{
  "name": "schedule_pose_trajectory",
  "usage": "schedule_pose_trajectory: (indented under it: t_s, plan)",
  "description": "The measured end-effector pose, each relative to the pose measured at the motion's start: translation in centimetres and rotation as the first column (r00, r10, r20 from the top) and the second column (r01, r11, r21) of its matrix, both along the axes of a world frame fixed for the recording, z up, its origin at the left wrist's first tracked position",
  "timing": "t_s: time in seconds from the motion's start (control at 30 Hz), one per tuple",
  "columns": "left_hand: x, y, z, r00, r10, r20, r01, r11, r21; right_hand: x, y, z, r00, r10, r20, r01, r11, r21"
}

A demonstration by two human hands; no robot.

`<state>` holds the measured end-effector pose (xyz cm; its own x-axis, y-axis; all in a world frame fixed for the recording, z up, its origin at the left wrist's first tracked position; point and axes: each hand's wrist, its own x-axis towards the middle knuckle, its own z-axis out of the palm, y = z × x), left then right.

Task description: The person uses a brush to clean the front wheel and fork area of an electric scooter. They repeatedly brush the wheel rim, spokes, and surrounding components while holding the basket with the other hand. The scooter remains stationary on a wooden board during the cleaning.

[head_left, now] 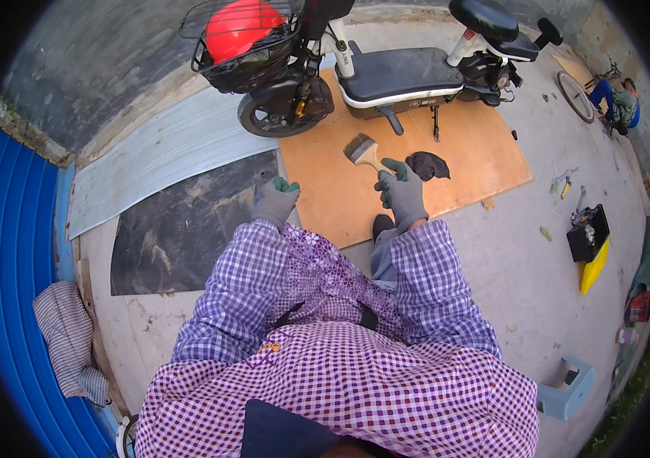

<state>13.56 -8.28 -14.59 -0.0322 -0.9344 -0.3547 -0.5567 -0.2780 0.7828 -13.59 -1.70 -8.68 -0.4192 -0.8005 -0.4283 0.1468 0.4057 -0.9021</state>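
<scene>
My right hand (401, 191), in a grey glove with green fingers, is closed around the handle of a wide paintbrush (363, 150). The brush has a pale wooden handle, and its dark bristles point up and to the left, over an orange-brown board (325, 195). Just beyond that hand a crumpled black cloth or bag (428, 166) lies on the board. My left hand (277, 200), gloved the same way, has its fingers curled in, and nothing shows in it. It is above the right edge of a black sheet (195, 225), apart from the brush.
An electric scooter (401, 72) stands on the board, a red helmet (241, 29) in its basket. Blue corrugated metal (12, 282) runs along the left. To the right are a black toolbox (589, 235), a blue-grey stool (569, 389) and, farther off, a person (621, 107) by a wheel.
</scene>
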Motion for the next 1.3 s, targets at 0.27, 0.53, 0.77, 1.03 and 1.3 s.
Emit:
schedule_pose_trajectory:
  t_s: [0.27,0.53,0.77,1.03,1.3]
  plan:
    - [-2.1,-2.9,-3.7,0.983,-0.181,0.011,0.178,0.973,0.145,0.0,-1.0,-1.9,0.999,0.005,-0.046,-0.001,0.997,0.083]
    - [-0.6,-1.0,-1.3,0.903,-0.394,0.17,0.38,0.919,0.107,1.4,-3.3,-1.5,0.948,0.013,-0.318,-0.027,0.999,-0.039]
    - [-1.8,-4.0,0.1,0.826,-0.481,0.294,0.476,0.875,0.094,1.5,-12.9,-0.7,0.856,-0.013,-0.518,-0.074,0.986,-0.148]
    - [-3.1,-2.1,-5.1,0.687,-0.678,0.26,0.631,0.735,0.25,1.6,-18.8,-5.3,0.778,-0.072,-0.625,-0.027,0.989,-0.147]
    - [-4.5,-3.1,-5.4,0.598,-0.781,0.18,0.727,0.623,0.288,2.0,-22.2,-5.6,0.776,-0.048,-0.629,-0.011,0.996,-0.09]
